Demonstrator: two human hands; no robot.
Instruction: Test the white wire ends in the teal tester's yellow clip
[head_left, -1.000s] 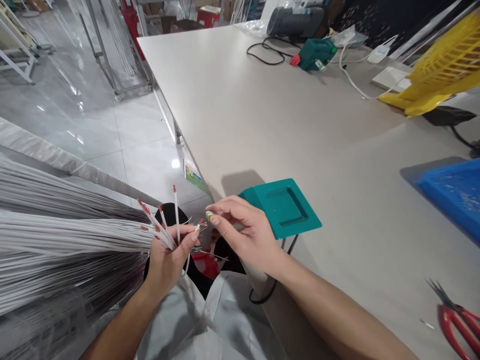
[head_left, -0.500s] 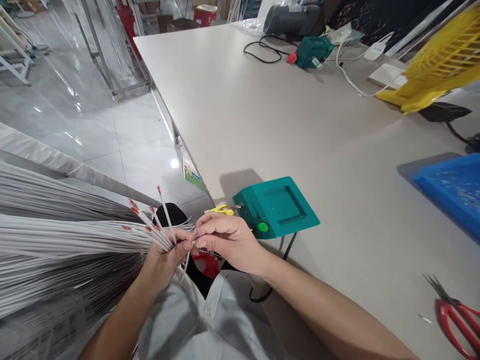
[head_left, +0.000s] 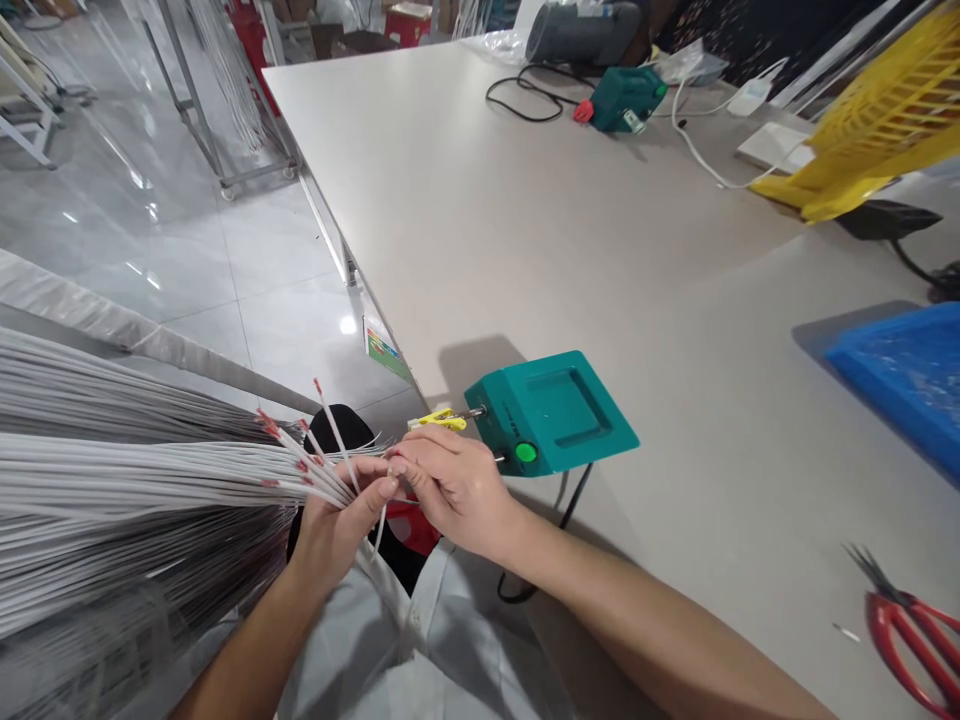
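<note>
The right grip (head_left: 454, 490) has come in to meet the left grip (head_left: 337, 518), so work centres there; it looks pinched, contents hidden. The left is closed around white wires (head_left: 322, 478), red tips fanning out beyond it.

Hands (head_left: 459, 492) (head_left: 339, 520) hide the end of a white wire (head_left: 379, 535).

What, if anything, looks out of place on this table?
One small thing: a white scrap lies loose on the table, just left of the red-handled scissors in the picture. It looks like a stray offcut, though it's too small to identify for sure.
</note>
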